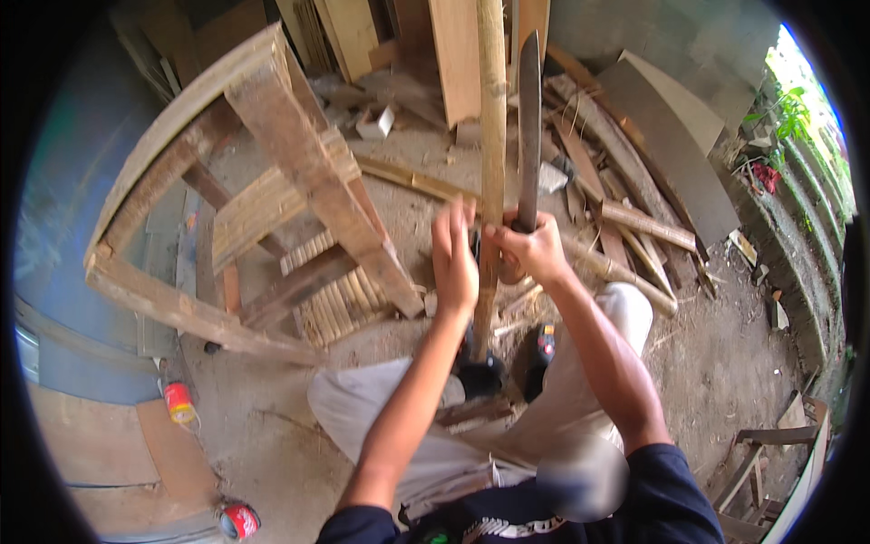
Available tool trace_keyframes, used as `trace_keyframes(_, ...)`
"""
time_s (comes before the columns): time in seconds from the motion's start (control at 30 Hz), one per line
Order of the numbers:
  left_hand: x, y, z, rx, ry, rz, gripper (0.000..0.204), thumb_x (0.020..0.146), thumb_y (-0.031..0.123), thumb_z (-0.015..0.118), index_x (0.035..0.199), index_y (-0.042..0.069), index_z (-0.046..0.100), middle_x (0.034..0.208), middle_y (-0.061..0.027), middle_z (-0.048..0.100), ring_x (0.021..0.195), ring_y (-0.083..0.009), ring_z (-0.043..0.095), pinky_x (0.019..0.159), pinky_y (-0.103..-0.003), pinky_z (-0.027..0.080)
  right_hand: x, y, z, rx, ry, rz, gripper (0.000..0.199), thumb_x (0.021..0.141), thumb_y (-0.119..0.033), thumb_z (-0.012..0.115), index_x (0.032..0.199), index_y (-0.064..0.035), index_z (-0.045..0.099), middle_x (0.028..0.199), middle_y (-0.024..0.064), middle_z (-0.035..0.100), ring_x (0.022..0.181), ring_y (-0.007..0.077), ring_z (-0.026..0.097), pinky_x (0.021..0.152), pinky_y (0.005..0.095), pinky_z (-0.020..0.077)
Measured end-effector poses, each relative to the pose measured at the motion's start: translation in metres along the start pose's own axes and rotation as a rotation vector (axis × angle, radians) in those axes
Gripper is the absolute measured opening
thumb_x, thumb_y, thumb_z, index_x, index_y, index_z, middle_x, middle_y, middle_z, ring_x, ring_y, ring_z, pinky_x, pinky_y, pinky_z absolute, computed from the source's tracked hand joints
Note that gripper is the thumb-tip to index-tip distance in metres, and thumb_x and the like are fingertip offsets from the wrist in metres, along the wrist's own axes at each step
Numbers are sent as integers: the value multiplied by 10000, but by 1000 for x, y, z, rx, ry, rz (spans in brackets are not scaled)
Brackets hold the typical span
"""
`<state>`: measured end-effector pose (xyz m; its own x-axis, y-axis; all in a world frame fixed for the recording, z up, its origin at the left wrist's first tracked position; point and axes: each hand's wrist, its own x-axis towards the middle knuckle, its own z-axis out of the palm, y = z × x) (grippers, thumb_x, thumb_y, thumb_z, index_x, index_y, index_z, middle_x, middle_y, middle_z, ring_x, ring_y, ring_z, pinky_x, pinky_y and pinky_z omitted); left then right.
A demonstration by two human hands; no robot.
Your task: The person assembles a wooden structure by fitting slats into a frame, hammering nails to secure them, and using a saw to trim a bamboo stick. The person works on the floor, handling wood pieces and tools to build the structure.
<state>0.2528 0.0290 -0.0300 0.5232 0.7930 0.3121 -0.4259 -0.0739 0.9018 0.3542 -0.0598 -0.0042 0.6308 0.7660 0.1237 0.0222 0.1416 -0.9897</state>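
A long bamboo strip or pole (492, 109) stands upright in front of me, its lower end down between my feet. My right hand (536, 251) is wrapped round the handle of a machete (530, 136), whose dark blade points up and away beside the bamboo. The thumb of that hand lies against or very near the bamboo. On the bamboo's other side, my left hand (456, 263) has its fingers stretched out, the palm turned toward the bamboo. Whether its palm touches the bamboo, I cannot tell.
At left a large wooden frame with bamboo slats (308, 172) leans close by. Bamboo poles and scrap wood (625, 218) are heaped at right. A red-and-yellow can (178, 399) and a red can (240, 521) are at lower left. A small wooden frame (752, 471) stands lower right.
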Motion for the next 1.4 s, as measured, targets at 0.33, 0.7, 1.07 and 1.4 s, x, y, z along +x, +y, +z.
trace_keyframes(0.33, 87, 37, 52, -94, -117, -169, 307, 1001, 342, 538, 880, 64, 583, 657, 1, 543, 550, -90, 492, 553, -247, 415, -16, 32, 6, -205, 105, -80, 287, 880, -287, 734, 953, -14, 683, 742, 10, 658, 663, 44, 565, 561, 230, 435)
trace_keyframes(0.7, 46, -11, -8, -85, -55, -100, 523, 979, 531, 500, 887, 23, 584, 709, -10, 514, 649, -104, 485, 648, -254, 418, -74, 117, 37, 182, 430, 364, 683, 976, -657, 307, 780, -45, 539, 509, -20, 398, 392, 99, 372, 366, 274, 314)
trace_keyframes(1.07, 8, -64, -62, -135, 121, 46, 472, 1012, 480, 461, 876, 34, 536, 801, -51, 548, 676, -109, 484, 614, -245, 410, -81, 161, 102, -168, 244, 271, 583, 1008, -446, 421, 763, 50, 606, 643, 244, 576, 604, 375, 587, 613, 468, 445)
trace_keyframes(1.4, -4, -55, -83, -39, 190, 65, 565, 949, 642, 429, 841, 89, 459, 723, -10, 402, 701, -143, 399, 697, -306, 364, -92, 224, 93, -233, 202, 440, 688, 1000, -504, 375, 707, 77, 601, 666, 318, 566, 698, 465, 623, 666, 504, 459)
